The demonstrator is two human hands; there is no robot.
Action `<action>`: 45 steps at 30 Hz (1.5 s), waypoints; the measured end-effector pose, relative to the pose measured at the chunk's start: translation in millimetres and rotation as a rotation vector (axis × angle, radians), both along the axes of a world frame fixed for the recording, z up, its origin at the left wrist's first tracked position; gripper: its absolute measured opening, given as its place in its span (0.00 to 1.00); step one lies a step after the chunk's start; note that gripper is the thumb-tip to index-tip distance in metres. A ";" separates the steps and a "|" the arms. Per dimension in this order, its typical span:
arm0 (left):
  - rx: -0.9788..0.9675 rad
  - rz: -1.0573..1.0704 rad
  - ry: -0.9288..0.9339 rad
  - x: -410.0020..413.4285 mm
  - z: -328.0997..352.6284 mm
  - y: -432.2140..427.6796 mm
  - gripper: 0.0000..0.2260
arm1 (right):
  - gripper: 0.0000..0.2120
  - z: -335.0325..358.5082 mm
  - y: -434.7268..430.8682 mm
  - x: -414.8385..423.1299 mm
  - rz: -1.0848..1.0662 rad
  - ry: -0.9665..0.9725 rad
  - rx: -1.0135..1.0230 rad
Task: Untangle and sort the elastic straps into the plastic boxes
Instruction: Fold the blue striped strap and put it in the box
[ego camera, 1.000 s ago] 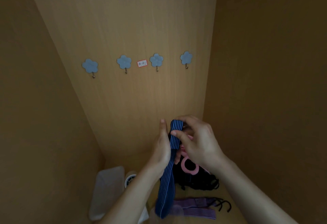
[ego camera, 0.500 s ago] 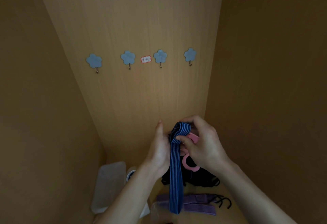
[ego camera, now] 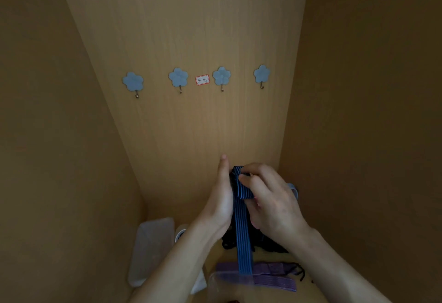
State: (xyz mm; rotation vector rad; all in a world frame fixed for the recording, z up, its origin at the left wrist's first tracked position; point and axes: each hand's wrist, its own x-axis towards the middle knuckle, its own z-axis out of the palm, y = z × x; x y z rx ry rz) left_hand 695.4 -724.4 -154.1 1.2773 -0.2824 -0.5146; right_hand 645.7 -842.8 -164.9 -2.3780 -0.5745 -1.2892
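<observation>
The right hand [ego camera: 270, 203] has its fingers curled and pinches the folded upper end of the blue striped elastic strap [ego camera: 242, 235]. The left hand [ego camera: 221, 199] stands edge-up with its fingers straight and pressed together, the palm flat against the left side of the fold. The strap sits between both hands at lower centre of the frame. Its free length hangs straight down and ends over the rim of a clear plastic box [ego camera: 215, 286] at the bottom edge. Behind it lie a purple strap [ego camera: 275, 276] and a heap of black straps [ego camera: 267, 243]. A white plastic box [ego camera: 153, 250] stands at lower left. Compared with 0.5 s ago, the top fold now crosses over the hanging length, and the pink ring below the right hand is no longer visible.
</observation>
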 end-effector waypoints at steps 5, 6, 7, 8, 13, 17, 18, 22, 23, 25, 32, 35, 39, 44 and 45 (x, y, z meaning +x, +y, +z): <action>-0.138 0.104 0.276 5.7 8.6 2.5 0.40 | 0.12 -13.0 6.9 -4.4 0.010 0.091 -0.061; -0.135 0.131 0.290 7.2 9.7 3.0 0.40 | 0.13 -14.2 7.4 -6.1 0.023 0.135 -0.067; -0.121 0.163 0.285 9.3 10.2 3.2 0.40 | 0.14 -14.3 7.8 -8.7 0.044 0.191 -0.063; -0.102 0.195 0.266 12.2 9.3 3.0 0.38 | 0.15 -13.6 8.3 -12.0 0.067 0.249 -0.045; 0.108 0.234 -0.054 10.5 3.5 2.9 0.30 | 0.09 -4.7 14.7 -14.7 0.115 0.373 0.316; 0.128 0.121 -0.202 6.3 1.2 4.4 0.35 | 0.23 9.4 7.4 -5.3 0.107 0.738 0.744; 0.137 0.108 -0.231 8.0 -0.1 4.1 0.39 | 0.22 12.7 5.5 -5.3 0.198 0.840 0.819; 0.198 0.111 -0.329 11.6 -3.7 4.4 0.44 | 0.18 12.7 -0.8 -3.5 0.335 0.880 0.859; 0.217 0.116 -0.344 10.5 -2.5 4.2 0.44 | 0.19 11.6 -1.9 -2.3 0.314 0.878 0.815; 0.254 0.129 -0.380 9.1 -1.2 4.0 0.44 | 0.22 11.6 -1.7 -1.0 0.210 0.864 0.668; 0.208 0.241 -0.359 15.3 1.7 6.2 0.32 | 0.23 14.4 20.2 -13.8 0.129 0.633 0.475; 0.147 0.214 -0.249 11.4 6.0 10.7 0.31 | 0.22 11.4 22.2 -15.8 0.177 0.665 0.547; 0.211 0.085 -0.252 7.9 -6.1 24.2 0.27 | 0.19 11.6 16.8 -15.3 0.240 0.723 0.753; 0.190 -0.080 -0.156 -3.0 -23.2 30.0 0.34 | 0.18 20.4 8.4 -13.6 0.122 0.600 0.754; 0.178 -0.070 -0.121 -4.6 -25.2 29.0 0.34 | 0.18 21.2 10.7 -15.3 0.126 0.591 0.730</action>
